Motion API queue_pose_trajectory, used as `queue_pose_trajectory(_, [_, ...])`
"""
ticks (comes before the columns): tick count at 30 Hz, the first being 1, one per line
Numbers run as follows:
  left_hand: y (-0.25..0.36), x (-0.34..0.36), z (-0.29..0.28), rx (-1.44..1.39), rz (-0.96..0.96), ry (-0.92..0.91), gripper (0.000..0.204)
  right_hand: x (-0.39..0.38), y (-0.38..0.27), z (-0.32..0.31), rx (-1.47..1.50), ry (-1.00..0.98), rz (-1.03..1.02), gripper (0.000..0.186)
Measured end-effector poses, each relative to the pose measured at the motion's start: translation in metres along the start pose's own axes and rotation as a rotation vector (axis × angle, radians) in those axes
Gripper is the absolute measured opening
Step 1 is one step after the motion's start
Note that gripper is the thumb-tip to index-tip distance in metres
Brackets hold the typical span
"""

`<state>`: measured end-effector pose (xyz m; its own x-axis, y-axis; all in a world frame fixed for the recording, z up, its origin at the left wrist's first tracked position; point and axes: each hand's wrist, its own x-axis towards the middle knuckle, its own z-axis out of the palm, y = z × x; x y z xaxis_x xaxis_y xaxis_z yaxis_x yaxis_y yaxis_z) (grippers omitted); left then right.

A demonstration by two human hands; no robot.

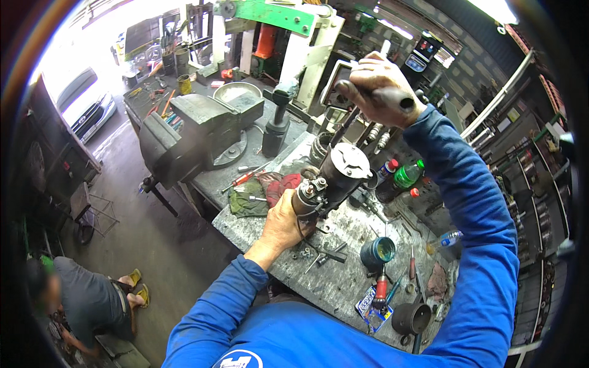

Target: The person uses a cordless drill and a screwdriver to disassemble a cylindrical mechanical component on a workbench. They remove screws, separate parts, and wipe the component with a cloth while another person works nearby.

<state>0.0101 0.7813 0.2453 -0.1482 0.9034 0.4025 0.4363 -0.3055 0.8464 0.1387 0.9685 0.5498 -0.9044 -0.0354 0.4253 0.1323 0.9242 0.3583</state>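
Observation:
My left hand (283,224) is wrapped around the lower side of a starter motor (345,168), which is tilted over the workbench. Its pale end cap faces up, and the smaller cylinder with terminals sits beside my fingers. Raised above the motor, my right hand (381,86) is closed around a metal tool (402,100) with a thick round end. A dark shaft slants down from this hand toward the motor's top edge; whether it touches the motor I cannot tell. Red and green rags (248,199) lie beside the motor, with small nuts and bolts (307,253) below it.
A big bench vise (196,126) stands at the left of the workbench (294,279). To the right are plastic bottles (406,175), a blue-green tin (377,253), a red-handled screwdriver (380,287) and a dark metal ring (411,319). Another person (98,300) crouches at lower left.

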Motion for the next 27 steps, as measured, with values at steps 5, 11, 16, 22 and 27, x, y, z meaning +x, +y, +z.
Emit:
queue_pose_trajectory(5, [0.001,-0.001,0.001,0.029,0.015,0.026,0.077,0.005,-0.025,-0.001,-0.167,-0.181,0.409,0.033])
queue_pose_trajectory(11, [0.001,-0.001,0.004,0.063,0.003,0.059,0.078,0.007,-0.052,-0.008,-0.354,-0.2,0.543,0.048])
queue_pose_trajectory(16, [-0.008,0.001,0.008,0.017,0.02,0.072,0.078,0.003,-0.053,0.005,-0.381,0.016,0.604,0.043])
queue_pose_trajectory(22, [-0.009,0.0,0.011,-0.006,-0.007,0.042,0.079,0.012,-0.051,0.001,-0.407,-0.205,0.751,0.03])
queue_pose_trajectory(27, [-0.008,-0.001,0.013,0.034,-0.006,0.071,0.078,0.022,-0.061,0.001,-0.492,-0.158,0.859,0.029])
